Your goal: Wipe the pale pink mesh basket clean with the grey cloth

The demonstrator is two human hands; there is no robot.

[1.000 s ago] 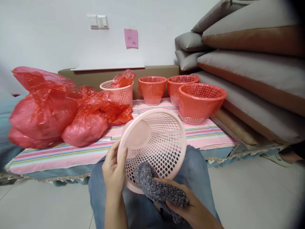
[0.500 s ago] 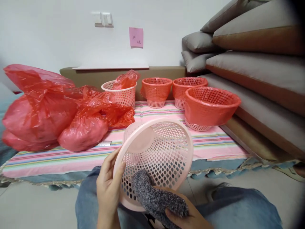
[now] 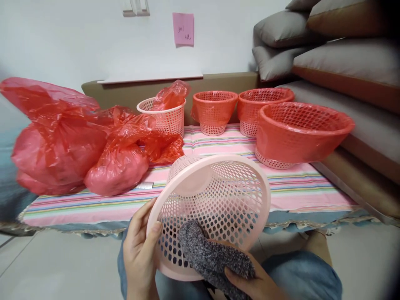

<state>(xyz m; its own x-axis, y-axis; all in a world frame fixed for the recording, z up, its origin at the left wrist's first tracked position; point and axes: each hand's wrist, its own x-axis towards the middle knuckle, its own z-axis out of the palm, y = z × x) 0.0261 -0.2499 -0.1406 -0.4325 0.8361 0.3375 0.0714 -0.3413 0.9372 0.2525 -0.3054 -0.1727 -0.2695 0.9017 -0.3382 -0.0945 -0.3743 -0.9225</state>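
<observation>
A pale pink perforated plastic basket point(image 3: 262, 183) is tilted in front of me, its open mouth facing me, above my lap. My left hand point(image 3: 140, 246) grips its left rim, thumb over the edge and fingers behind. In my right hand point(image 3: 250, 275) is a fuzzy dark grey cloth point(image 3: 215, 258), bunched up, with its end inside the basket against the lower mesh wall. The cloth hides part of my right fingers.
Red plastic bags point(image 3: 62, 154) bulge on the left of the striped cloth point(image 3: 103, 210). Behind stand a pink basket point(image 3: 165, 118) with a red bag and several bag-lined baskets point(image 3: 300, 137). Grey cushions point(image 3: 350, 71) are piled at the right. A pink note point(image 3: 183, 29) is on the wall.
The camera view has shifted, so the background baskets appear farther right and larger. Both hands keep their grip; the cloth stays at the lower part of the basket's inside with little movement.
</observation>
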